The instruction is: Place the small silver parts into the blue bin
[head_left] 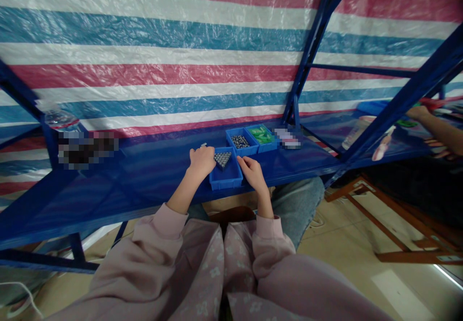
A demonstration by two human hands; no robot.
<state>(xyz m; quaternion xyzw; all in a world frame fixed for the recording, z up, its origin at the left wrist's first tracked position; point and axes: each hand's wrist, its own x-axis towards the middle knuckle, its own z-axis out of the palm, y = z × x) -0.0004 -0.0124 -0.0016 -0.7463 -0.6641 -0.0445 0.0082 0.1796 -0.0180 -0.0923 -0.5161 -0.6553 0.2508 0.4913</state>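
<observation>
A blue tray [226,180] stands near the front edge of the blue table, with small metal parts [222,160] grouped in a triangle at its far end. My left hand [202,161] is closed at the tray's left side; a small pale piece shows just beyond its fingers, and what it grips is too small to name. At the tray's right rim, my right hand [250,169] has its thumb and forefinger close together against the edge; whether anything is between them is hidden. Behind are a blue bin of metal parts [240,141] and another with green pieces [261,134].
A clear bottle [63,121] and a blurred dark item stand at the left. Blurred packaging [287,138] lies right of the bins. Blue metal posts [302,70] rise behind. Another person's hand [419,113] works at the far right, near a wooden stool [394,215].
</observation>
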